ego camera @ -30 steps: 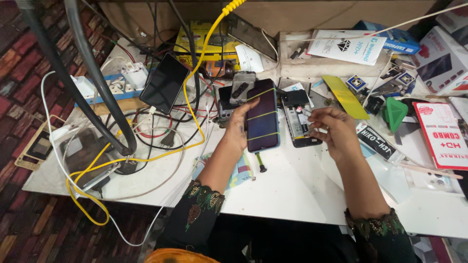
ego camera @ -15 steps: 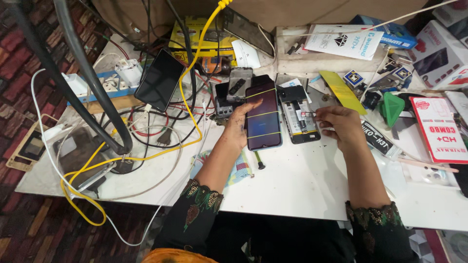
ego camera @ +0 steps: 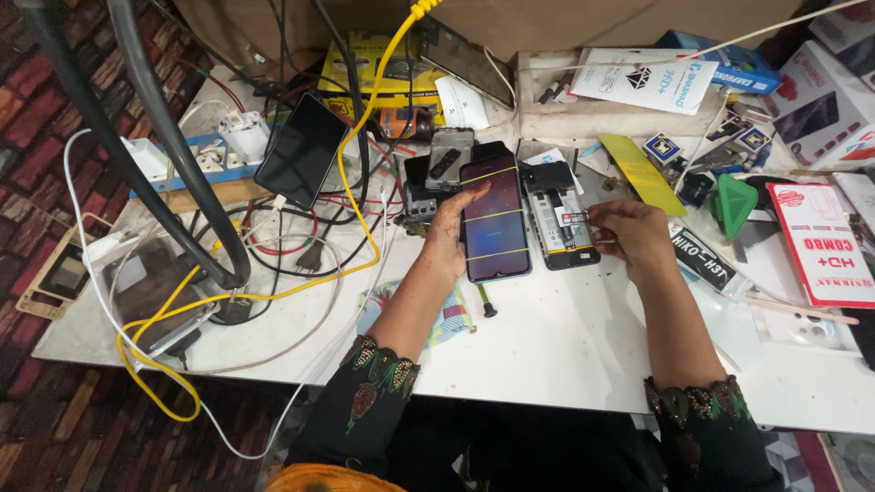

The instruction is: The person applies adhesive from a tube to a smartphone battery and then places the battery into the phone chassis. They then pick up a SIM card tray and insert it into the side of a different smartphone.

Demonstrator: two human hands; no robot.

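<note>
Left hand (ego camera: 448, 239) wrapped round the dark phone (ego camera: 494, 219) with yellow bands, right hand (ego camera: 629, 235) pinching a tiny part over the open phone (ego camera: 562, 217) on the white tabletop (ego camera: 565, 337); probably light, smooth, easy to crack, best held by the edges.

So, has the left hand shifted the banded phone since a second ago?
No. The phone sits beside the opened handset as before; the left hand still rests on it.

White worktable (ego camera: 565, 337), red patterned brick floor (ego camera: 36, 118), cardboard backing (ego camera: 565, 23)
</note>
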